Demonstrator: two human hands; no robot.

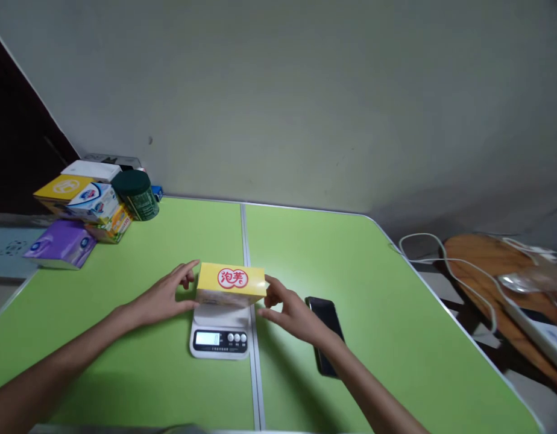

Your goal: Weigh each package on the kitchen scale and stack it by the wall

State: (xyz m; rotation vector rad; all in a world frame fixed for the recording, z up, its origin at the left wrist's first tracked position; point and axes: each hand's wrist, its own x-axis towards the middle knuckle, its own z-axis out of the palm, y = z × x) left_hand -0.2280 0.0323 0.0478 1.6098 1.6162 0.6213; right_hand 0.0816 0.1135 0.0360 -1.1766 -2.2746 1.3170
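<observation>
Green table [314, 259], plain wall [278, 102] behind. Yellow box [233, 279] atop white scale [220, 314]. Left hand [161, 296], right hand [295, 312] spread at opposite box ends; contact unclear. Judged light, thin card, dents if squeezed; best hold: both short ends.

Yellow 泡芙 box [232, 284]: blocks between left fingers [189, 267] and right fingers [277, 284]; side gaps hard to judge
Smartphone [324, 308]: right of right fingers
Green tabletop [305, 247]: room beyond fingertips
</observation>
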